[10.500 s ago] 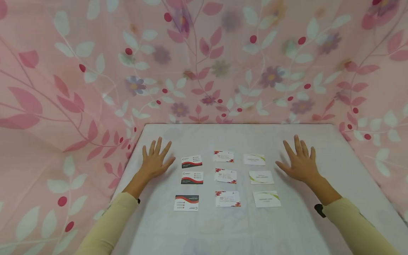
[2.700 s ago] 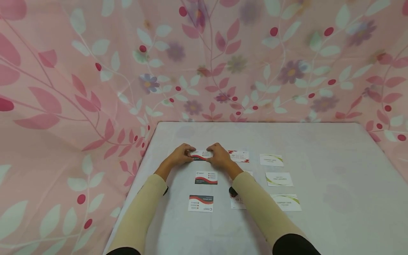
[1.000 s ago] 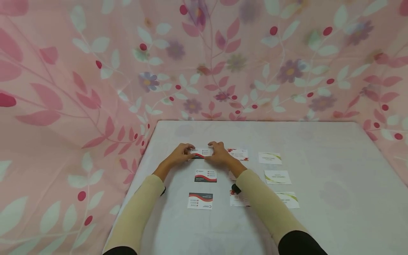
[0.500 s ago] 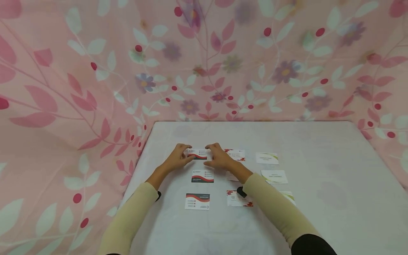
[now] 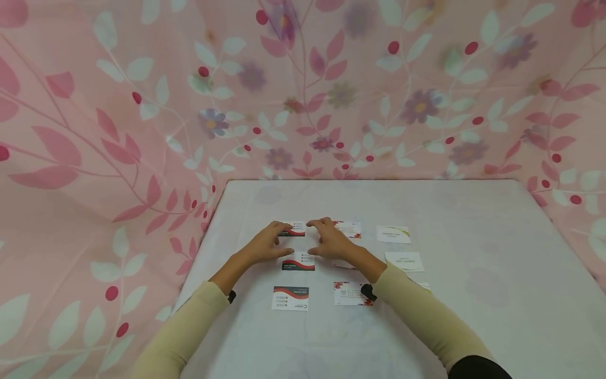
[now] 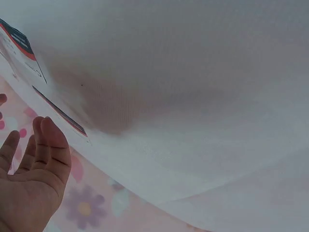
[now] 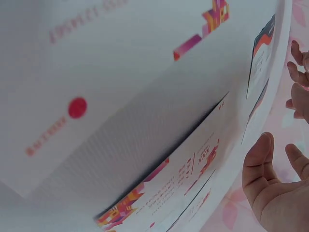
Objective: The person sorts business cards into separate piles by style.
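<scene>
My left hand (image 5: 262, 245) hovers at the left of the red-and-black business card column, thumb and fingers spread apart with nothing between them. Facing it, my right hand (image 5: 333, 242) is likewise spread and holds nothing. Between and beyond the fingertips lies the far red-and-black card (image 5: 297, 229), its left part behind left-hand fingers. The middle red-and-black card (image 5: 298, 263) lies just below both thumbs, which overlap its top edge in the head view. The near red-and-black card (image 5: 290, 298) lies flat, its dark band at the top. In the left wrist view the left hand (image 6: 36, 174) is clear of the cards.
To the right lies a floral card column: a far card (image 5: 349, 230), a middle one (image 5: 342, 263) mostly under the right hand, and a near card (image 5: 347, 293). Farther right are green-striped cards (image 5: 404, 261), the nearest largely behind the sleeve. Floral cloth (image 5: 303, 105) hangs behind the white table (image 5: 450, 210).
Both hands held the far red-and-black card by its ends, then let go and drew back toward the middle card. That far card, tilted at first, now lies straighter. Earliest, both hands rested spread outside the cards.
</scene>
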The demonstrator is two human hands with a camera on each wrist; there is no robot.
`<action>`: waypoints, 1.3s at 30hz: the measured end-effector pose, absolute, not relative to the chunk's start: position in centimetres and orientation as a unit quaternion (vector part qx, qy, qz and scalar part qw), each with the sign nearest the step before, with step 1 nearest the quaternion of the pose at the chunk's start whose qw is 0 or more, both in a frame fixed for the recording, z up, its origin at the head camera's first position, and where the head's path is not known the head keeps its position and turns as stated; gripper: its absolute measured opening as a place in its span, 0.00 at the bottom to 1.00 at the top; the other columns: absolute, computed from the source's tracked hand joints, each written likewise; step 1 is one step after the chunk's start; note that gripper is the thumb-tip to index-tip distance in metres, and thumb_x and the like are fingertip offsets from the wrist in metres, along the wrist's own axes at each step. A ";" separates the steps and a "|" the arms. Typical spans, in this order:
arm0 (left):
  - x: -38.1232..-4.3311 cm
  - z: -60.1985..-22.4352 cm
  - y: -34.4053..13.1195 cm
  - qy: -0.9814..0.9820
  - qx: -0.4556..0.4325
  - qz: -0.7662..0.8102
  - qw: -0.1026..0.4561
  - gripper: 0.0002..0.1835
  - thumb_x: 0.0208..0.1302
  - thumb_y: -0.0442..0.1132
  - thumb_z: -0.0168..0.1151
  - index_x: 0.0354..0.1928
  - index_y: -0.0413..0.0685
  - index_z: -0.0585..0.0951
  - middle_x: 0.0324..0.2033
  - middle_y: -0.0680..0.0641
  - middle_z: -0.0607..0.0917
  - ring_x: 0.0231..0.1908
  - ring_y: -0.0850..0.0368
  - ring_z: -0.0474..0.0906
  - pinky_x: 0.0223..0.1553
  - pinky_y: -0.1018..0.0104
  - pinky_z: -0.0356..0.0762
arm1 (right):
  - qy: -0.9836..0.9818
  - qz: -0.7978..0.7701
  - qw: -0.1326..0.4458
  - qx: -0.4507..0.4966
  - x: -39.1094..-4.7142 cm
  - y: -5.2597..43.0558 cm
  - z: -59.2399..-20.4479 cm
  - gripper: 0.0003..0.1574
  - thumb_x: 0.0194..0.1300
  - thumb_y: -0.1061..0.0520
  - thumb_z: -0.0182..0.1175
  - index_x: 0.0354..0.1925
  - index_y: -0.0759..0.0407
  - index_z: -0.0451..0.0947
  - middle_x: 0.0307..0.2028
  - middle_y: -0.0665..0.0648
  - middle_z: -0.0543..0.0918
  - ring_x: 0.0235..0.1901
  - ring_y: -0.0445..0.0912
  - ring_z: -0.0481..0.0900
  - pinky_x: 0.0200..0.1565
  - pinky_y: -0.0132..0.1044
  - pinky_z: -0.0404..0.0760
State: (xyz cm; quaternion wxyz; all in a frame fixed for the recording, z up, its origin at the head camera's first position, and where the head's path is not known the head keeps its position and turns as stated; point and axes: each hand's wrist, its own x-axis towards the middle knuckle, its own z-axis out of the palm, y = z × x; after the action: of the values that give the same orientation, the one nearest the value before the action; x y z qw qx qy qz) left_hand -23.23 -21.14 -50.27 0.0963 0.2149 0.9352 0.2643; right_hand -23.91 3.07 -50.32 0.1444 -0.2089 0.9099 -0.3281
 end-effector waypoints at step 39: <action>-20.7 -52.1 -20.6 0.930 0.219 0.272 0.116 0.25 0.54 0.38 0.76 0.55 0.48 0.79 0.46 0.49 0.78 0.32 0.60 0.70 0.35 0.71 0.70 | 0.922 -0.267 0.183 -0.211 -21.2 1.4 -51.0 0.36 0.49 0.49 0.78 0.55 0.54 0.75 0.48 0.56 0.75 0.42 0.47 0.74 0.47 0.42 0.76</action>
State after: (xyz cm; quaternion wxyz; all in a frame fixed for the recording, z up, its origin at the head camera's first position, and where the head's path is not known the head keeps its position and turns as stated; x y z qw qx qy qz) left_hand -20.66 -20.55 -52.08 0.1160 0.2186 0.9300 0.2718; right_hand -21.23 1.38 -50.99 0.1826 -0.2109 0.9223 -0.2674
